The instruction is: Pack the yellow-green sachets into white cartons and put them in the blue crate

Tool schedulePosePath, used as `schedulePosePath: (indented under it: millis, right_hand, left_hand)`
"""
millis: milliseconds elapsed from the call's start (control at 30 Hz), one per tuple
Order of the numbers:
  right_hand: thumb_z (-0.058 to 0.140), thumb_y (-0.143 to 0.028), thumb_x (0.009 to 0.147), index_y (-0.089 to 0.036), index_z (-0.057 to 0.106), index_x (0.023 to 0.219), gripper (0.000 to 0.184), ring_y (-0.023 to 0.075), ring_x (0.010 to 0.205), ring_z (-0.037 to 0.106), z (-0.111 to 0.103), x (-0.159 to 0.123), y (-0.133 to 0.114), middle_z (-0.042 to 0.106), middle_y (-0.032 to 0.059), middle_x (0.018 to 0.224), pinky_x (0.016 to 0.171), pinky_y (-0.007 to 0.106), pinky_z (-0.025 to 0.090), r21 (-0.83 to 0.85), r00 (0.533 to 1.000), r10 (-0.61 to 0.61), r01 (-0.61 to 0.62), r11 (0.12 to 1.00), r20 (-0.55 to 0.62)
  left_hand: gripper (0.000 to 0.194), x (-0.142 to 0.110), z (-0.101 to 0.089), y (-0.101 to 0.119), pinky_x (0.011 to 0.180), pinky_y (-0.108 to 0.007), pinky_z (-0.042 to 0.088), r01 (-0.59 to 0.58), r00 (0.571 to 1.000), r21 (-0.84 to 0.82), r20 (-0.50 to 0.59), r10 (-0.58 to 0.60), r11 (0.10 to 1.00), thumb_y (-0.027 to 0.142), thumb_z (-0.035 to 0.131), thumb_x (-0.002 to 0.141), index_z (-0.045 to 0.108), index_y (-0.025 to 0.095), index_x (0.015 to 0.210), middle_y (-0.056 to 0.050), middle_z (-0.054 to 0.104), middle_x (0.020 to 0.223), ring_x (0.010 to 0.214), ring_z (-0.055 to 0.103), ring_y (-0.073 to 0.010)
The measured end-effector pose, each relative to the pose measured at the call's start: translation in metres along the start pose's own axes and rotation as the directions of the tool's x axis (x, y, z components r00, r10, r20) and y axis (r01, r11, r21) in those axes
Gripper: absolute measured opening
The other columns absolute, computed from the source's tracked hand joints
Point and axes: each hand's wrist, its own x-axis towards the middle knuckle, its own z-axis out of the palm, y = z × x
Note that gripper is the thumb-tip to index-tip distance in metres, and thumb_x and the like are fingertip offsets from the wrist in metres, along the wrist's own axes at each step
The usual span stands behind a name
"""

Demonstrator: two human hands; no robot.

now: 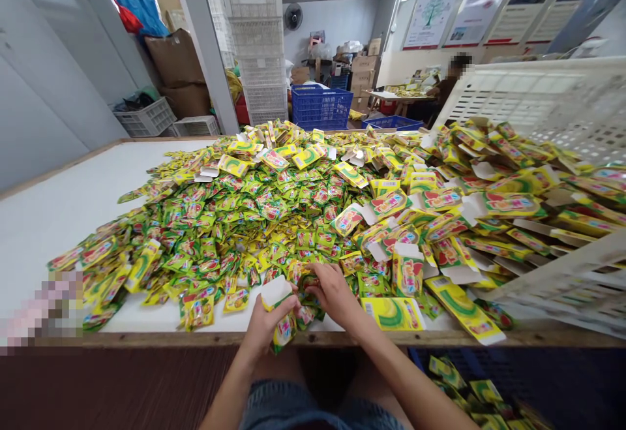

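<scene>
My left hand [270,318] is wrapped round a small yellow and green carton [283,329], tilted at the table's front edge with its white flap [275,291] standing up. Just right of it, my right hand [333,291] has its fingers curled down at the near side of the pile; whatever lies between them is hidden. Around and behind both hands spreads a heap of small green and yellow candy sachets [264,201]. To the right, several printed cartons [407,273] lie with white flaps out, and one flat yellow carton [392,313] rests by my right forearm.
A white perforated crate [567,280] lies on its side at the right, spilling cartons. Below the wooden table edge [195,340], a dark blue crate holds more cartons [447,372]. Stacked white crates [253,45] and a blue crate [321,107] stand behind. Someone [447,87] sits at a far table.
</scene>
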Motion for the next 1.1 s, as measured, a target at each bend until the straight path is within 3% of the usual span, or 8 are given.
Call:
schedulePosePath:
  millis: [167, 267, 367, 500, 633, 733, 933, 1100]
  right_hand:
    - [0.058, -0.029, 0.081, -0.019, 0.056, 0.100, 0.021, 0.0188, 0.079, 0.058, -0.025, -0.002, -0.005, 0.065, 0.0037, 0.088, 0.073, 0.031, 0.045, 0.342, 0.965, 0.229, -0.174, 0.923, -0.128]
    - [0.056, -0.034, 0.083, -0.019, 0.053, 0.101, 0.023, 0.0161, 0.077, 0.058, -0.037, 0.000, -0.022, 0.062, 0.0012, 0.085, 0.069, 0.026, 0.047, 0.605, 0.961, 0.237, -0.105, 0.789, -0.141]
    - [0.055, -0.033, 0.084, -0.020, 0.051, 0.100, 0.020, 0.0152, 0.077, 0.057, -0.039, 0.000, -0.037, 0.061, 0.0002, 0.085, 0.068, 0.025, 0.046, 0.664, 0.967, 0.202, -0.048, 0.746, -0.157]
    - [0.054, -0.027, 0.085, -0.020, 0.051, 0.102, 0.018, 0.0178, 0.083, 0.055, -0.037, -0.007, -0.039, 0.060, 0.0034, 0.091, 0.073, 0.028, 0.044, 0.456, 0.977, 0.131, -0.040, 0.889, -0.169]
    - [0.050, -0.024, 0.087, -0.020, 0.051, 0.084, 0.006, 0.0189, 0.080, 0.049, -0.050, -0.011, -0.037, 0.056, 0.0036, 0.083, 0.073, 0.031, 0.040, 0.165, 0.996, -0.001, 0.015, 0.986, -0.086]
    - [0.051, -0.021, 0.086, -0.019, 0.046, 0.075, 0.013, 0.0182, 0.076, 0.047, -0.062, -0.009, -0.041, 0.053, 0.0029, 0.080, 0.071, 0.031, 0.038, 0.029, 0.999, -0.031, 0.032, 0.999, -0.034]
    - [0.058, -0.021, 0.082, -0.018, 0.050, 0.077, 0.010, 0.0210, 0.082, 0.047, -0.068, -0.002, -0.048, 0.053, 0.0060, 0.087, 0.073, 0.033, 0.038, -0.174, 0.999, 0.018, -0.011, 0.985, 0.039]
    - [0.059, -0.017, 0.082, -0.019, 0.054, 0.082, 0.006, 0.0216, 0.092, 0.047, -0.064, -0.003, -0.053, 0.055, 0.0057, 0.097, 0.080, 0.035, 0.037, -0.138, 0.986, -0.093, 0.112, 0.984, 0.137]
  left_hand:
    - [0.031, -0.003, 0.000, 0.004, 0.055, -0.028, 0.049, 0.122, 0.990, -0.011, 0.076, -0.120, 0.993, 0.034, 0.074, 0.064, 0.062, 0.014, 0.084, 0.000, 0.065, 0.059, 0.052, 0.061, -0.0162]
    - [0.031, -0.002, 0.008, 0.000, 0.051, -0.026, 0.048, 0.202, 0.965, -0.003, 0.169, -0.198, 0.979, 0.032, 0.076, 0.062, 0.062, 0.014, 0.083, 0.000, 0.064, 0.057, 0.049, 0.059, -0.0147]
    - [0.029, -0.001, 0.019, -0.003, 0.048, -0.025, 0.047, 0.241, 0.942, -0.008, 0.242, -0.232, 0.970, 0.030, 0.077, 0.060, 0.062, 0.015, 0.080, 0.002, 0.062, 0.055, 0.046, 0.057, -0.0132]
    - [0.025, 0.000, 0.027, 0.001, 0.049, -0.023, 0.046, 0.248, 0.920, 0.041, 0.303, -0.249, 0.968, 0.033, 0.075, 0.062, 0.063, 0.012, 0.068, -0.001, 0.062, 0.053, 0.046, 0.056, -0.0119]
    - [0.027, -0.003, 0.029, 0.004, 0.048, -0.023, 0.046, 0.261, 0.912, 0.048, 0.314, -0.262, 0.964, 0.035, 0.076, 0.061, 0.063, 0.013, 0.071, -0.002, 0.065, 0.055, 0.046, 0.057, -0.0126]
    - [0.029, -0.004, 0.031, 0.003, 0.049, -0.024, 0.047, 0.249, 0.922, 0.027, 0.300, -0.246, 0.968, 0.034, 0.077, 0.060, 0.061, 0.014, 0.076, -0.001, 0.065, 0.057, 0.047, 0.058, -0.0130]
    - [0.028, -0.001, 0.035, -0.002, 0.050, -0.025, 0.046, 0.224, 0.919, 0.088, 0.313, -0.240, 0.971, 0.032, 0.075, 0.061, 0.059, 0.014, 0.075, 0.000, 0.063, 0.055, 0.047, 0.056, -0.0129]
    - [0.024, 0.001, 0.034, -0.007, 0.059, -0.025, 0.046, 0.151, 0.949, 0.165, 0.252, -0.189, 0.975, 0.011, 0.073, 0.050, 0.057, 0.015, 0.068, 0.003, 0.063, 0.062, 0.057, 0.057, -0.0128]
